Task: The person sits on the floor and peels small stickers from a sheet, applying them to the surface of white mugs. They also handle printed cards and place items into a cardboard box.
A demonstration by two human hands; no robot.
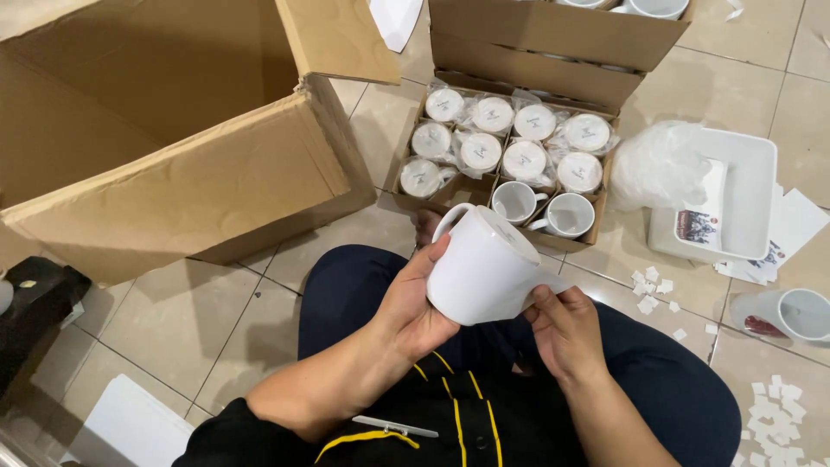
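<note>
A person sits on the tiled floor (199,320) with a white mug (480,272) held over the lap, tilted so its mouth faces away and its handle points up and to the left. The left hand (413,298) is clamped around the mug's side just below the handle, thumb across the wall. The right hand (564,329) pinches a strip of white paper (546,285) that lies against the mug's lower right side, fingers closed on the paper's edge. Just beyond the mug stands an open carton (519,82) with a grid of compartments: most hold mugs wrapped in clear plastic (493,138), and two bare mugs (545,207) sit in the front row, nearest the person. To the left is a big empty cardboard box (173,182), lying on its side with its flaps open. To the right, a white tray (752,190) rests on the floor with a crumpled heap of clear plastic bags (661,164) against its left part and a small printed picture inside. Small white paper scraps (653,290) are scattered on the tiles near the tray and at the lower right. Another mug (787,313), lying on its side with a dark print, is at the right edge. A flat white sheet (130,424) lies at the lower left.
</note>
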